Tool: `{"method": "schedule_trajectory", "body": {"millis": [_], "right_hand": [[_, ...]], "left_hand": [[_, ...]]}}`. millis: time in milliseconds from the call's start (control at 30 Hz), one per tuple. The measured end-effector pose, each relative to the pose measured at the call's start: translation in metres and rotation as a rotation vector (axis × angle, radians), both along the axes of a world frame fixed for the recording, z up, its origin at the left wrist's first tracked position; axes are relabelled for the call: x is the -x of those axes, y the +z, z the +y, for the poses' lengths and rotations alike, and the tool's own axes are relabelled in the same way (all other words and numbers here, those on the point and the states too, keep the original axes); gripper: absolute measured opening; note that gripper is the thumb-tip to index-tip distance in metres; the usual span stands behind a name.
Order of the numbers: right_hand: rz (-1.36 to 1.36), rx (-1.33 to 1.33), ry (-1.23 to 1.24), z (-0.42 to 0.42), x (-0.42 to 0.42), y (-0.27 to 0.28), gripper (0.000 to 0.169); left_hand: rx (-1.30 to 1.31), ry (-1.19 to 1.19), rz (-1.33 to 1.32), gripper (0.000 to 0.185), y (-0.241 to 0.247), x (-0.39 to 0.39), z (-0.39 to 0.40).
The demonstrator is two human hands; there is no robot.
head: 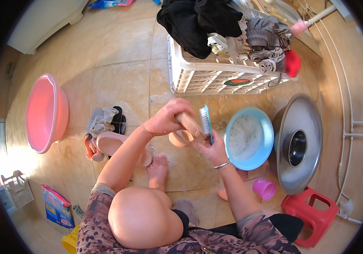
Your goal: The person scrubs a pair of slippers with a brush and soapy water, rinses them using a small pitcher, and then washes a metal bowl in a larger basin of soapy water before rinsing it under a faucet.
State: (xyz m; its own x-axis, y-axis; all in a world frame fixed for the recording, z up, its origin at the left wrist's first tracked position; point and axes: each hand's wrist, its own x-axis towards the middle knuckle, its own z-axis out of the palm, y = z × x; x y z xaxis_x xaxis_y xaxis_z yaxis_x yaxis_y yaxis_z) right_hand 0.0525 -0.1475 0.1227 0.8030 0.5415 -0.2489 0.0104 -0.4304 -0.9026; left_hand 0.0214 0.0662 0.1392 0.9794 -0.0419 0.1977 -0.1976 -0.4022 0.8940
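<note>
My left hand (171, 116) grips a tan slide sandal (190, 125), which is tilted in front of me above the tiled floor. In my right hand (212, 148), which wears a bracelet at the wrist, is a scrub brush (206, 122) with a teal back and pale bristles. The brush stands upright beside the sandal's edge, and the fingertips of that hand are close to the sandal; whether they touch it is unclear. Just right of my right hand sits a light blue basin (266, 139) of foamy water. A pink slipper (110, 143) lies left of my left forearm.
A white plastic crate (197, 66) heaped with clothes stands ahead. On the right are a large metal basin (308, 127), a pink cup (264, 189) and a red stool (326, 203). On the left are a pink basin (61, 111), shoes and a grey cloth (102, 120). Suds wet the floor.
</note>
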Motion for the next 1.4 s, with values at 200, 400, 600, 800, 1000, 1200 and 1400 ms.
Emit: {"method": "schedule_trajectory", "body": {"millis": [200, 400, 600, 800, 1000, 1200, 1400], "right_hand": [[-0.036, -0.107, -0.341, 0.036, 0.049, -0.013, 0.031], [0.032, -0.156, -0.153, 0.031, 0.041, -0.023, 0.037], [0.037, -0.137, -0.051, -0.01, 0.016, 0.007, 0.058], [-0.571, 0.197, 0.017, -0.012, 0.011, 0.07, 0.042], [-0.559, 0.308, 0.026, -0.001, 0.015, 0.047, 0.044], [-0.305, 0.439, -0.191, -0.003, -0.018, 0.029, 0.039], [-0.326, 0.317, -0.115, -0.008, 0.015, 0.07, 0.037]], "left_hand": [[0.104, 0.272, 0.074, 0.037, -0.026, 0.023, -0.043], [-0.057, 0.344, 0.091, 0.053, -0.005, 0.023, -0.049], [-0.326, 0.371, -0.115, 0.042, -0.004, 0.019, -0.044], [-0.385, 0.399, -0.166, 0.041, 0.011, 0.025, -0.054], [-0.351, 0.406, -0.184, 0.038, -0.017, 0.033, -0.061], [-0.376, 0.369, -0.188, 0.04, -0.015, 0.03, -0.066], [-0.352, 0.362, -0.189, 0.041, -0.009, 0.029, -0.06]]}}
